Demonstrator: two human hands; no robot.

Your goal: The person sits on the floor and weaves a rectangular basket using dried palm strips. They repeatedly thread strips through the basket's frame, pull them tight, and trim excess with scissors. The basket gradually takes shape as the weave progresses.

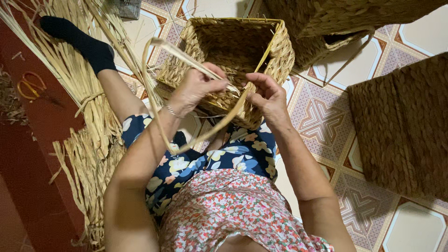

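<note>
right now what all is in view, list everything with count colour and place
woven basket: one, tan, open-topped, on the lap under both hands
fibre strip: one, pale straw, looping from the basket rim down over the lap
dried straw: one heap of bundles, tan, along the floor at left
scissors: one, orange handles, far left on the red floor
finished baskets: at least two, brown, top right and right
tiled floor: patterned, cream and brown
black sock: one, top left
left hand: pinches the strip at the rim
right hand: grip on the rim
</note>
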